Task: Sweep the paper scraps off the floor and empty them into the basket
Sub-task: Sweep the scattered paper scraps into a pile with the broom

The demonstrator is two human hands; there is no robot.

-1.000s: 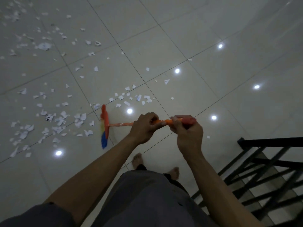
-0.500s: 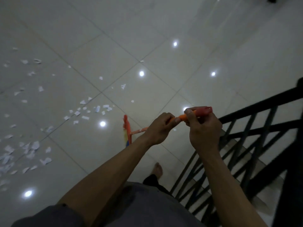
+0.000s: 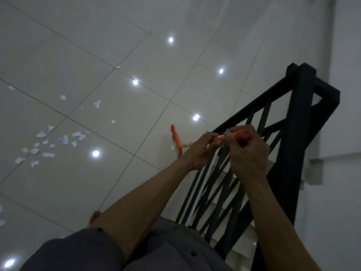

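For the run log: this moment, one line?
left hand: grips broom handle | right hand: grips handle end | paper scraps: floor, left | basket: unseen

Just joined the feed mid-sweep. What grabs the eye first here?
At centre, the left hand and right hand grip the top of an orange broom, whose head hangs low over the glossy floor. White paper scraps lie scattered at the left, apart from the broom. A black railing fills the right side, with stairs behind its bars.
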